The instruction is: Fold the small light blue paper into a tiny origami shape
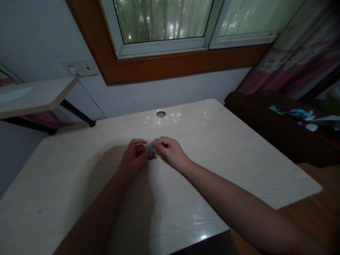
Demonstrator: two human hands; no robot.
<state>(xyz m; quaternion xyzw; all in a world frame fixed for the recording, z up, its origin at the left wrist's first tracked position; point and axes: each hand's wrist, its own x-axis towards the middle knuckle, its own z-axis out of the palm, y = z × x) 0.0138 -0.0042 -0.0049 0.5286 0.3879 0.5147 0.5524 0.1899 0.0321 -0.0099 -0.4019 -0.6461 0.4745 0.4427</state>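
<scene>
Your left hand [136, 154] pinches 1 small teal piece [150, 151] over the desk [239, 156], while your right hand [172, 150] curls its fingertips at the piece's 2 o'clock edge, and I cannot tell whether they grip it. Your fingers partly hide the piece, too small for any print to be made out. Between 2 and 3 o'clock from your hands, the clutter [302, 114] is too blurred to read, and at 5 o'clock a dark object [209, 245] is cut off.

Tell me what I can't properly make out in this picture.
All in the head view:
Small blue-green piece: full shape partly hidden by the left hand.
Right hand: whether its fingertips pinch anything is too small to tell.
Dark object: cut off by the bottom edge.
Blue-and-white items: too dim and blurred to identify.
</scene>
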